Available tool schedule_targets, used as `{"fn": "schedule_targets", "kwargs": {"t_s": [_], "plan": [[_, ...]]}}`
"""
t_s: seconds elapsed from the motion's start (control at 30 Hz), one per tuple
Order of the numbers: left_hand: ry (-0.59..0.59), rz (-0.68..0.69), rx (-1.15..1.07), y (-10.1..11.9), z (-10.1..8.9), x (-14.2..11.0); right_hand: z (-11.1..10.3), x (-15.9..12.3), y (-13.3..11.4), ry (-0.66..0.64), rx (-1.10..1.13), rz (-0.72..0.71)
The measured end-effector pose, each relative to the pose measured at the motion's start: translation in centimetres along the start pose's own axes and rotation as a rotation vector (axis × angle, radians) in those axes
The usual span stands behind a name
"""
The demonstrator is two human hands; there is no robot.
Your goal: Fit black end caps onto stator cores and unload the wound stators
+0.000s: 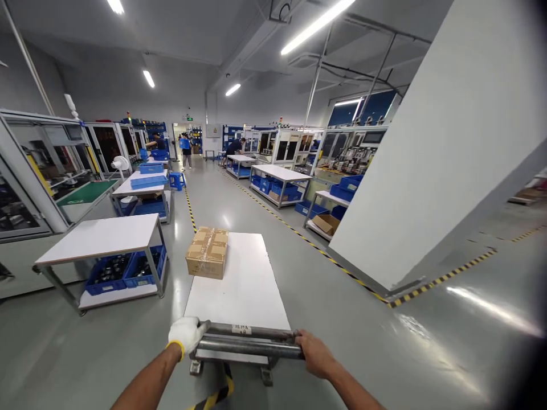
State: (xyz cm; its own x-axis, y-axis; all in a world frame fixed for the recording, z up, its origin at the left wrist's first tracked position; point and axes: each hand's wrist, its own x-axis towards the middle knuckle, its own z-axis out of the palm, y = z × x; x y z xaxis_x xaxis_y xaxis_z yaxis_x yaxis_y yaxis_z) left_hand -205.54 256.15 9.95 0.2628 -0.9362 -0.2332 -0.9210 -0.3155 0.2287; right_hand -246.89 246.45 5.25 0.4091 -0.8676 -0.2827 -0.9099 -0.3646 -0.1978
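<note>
Cardboard box [207, 251] on a flat cart [239, 285]

The L hand [184, 335] wears a white glove [182, 330] w/ a yellow cuff [176, 345]. It is wrapped tight on the L end of the cart's metal handle [252, 346]. The R hand [315, 354] is bare & wrapped on the R end of the same handle. The two hands are well apart. Btwn them, a small label [241, 329] is stuck on the handle's far bar; its words are too small to read.

The box sits on the far L part of the cart's white top, well past both hands. It is brown & shut, w/ shiny tape [208, 245] across it.

On the L, a white bench [102, 236] has 2 blue bins [139, 281] of dark parts [111, 267] on its low shelf [122, 296]. Past it are blue trays [149, 181], nr a blue stool [176, 181]. A big white pillar [410, 142] is on the R & looks tilted. Yel/blk floor tape [294, 229] marks the grey floor [205, 199]. Far off, a person [188, 156] holds smth blue [184, 143] & another person [234, 147] bends over.
</note>
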Motion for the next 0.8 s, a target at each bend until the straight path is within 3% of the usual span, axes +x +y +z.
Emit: {"fn": "schedule_targets", "kwargs": {"t_s": [0.33,0.57,0.8], "plan": [[0.013,-0.011,-0.05,6.0,-5.5,26.2,-10.9,25.0,6.1,-0.006,-0.124,0.14],[0.004,0.002,-0.031,10.5,-10.9,43.7,-18.6,43.1,7.1,0.027,-0.148,0.255],[-0.007,-0.05,-0.021,14.3,-14.3,61.9,-25.4,60.7,11.6,0.008,-0.214,0.208]]}}
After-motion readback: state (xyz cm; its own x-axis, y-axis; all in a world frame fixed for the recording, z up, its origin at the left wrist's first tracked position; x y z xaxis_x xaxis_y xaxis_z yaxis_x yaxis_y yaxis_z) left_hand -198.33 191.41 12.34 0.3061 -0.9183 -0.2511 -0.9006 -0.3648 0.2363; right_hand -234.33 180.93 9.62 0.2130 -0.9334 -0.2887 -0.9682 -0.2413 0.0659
